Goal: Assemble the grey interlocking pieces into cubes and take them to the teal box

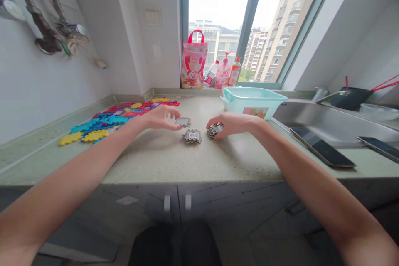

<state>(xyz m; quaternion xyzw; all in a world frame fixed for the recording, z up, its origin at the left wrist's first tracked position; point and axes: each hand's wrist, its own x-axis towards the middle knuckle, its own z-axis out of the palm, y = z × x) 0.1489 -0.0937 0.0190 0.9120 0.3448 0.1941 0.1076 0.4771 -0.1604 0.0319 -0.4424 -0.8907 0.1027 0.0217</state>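
My left hand (pixel 162 117) has its thumb and fingers at the left edge of a flat grey puzzle piece (pixel 184 122) with notched edges, pinching it just above the counter. Close in front of it lies a small pile of grey puzzle pieces (pixel 192 136), the top one bearing a printed window-like pattern. To the right, my right hand (pixel 227 124) curls around another stack of grey puzzle pieces (pixel 213 131), its fingers covering part of them. Spread along the wall at the left are red, blue and yellow puzzle pieces (pixel 116 117).
A turquoise plastic tub (pixel 255 94) stands behind my right hand, beside the steel sink (pixel 327 118). Two phones, one dark and slim (pixel 322 146), lie by the sink's front edge. A pink bag (pixel 194 64) and several bottles (pixel 223 72) line the windowsill.
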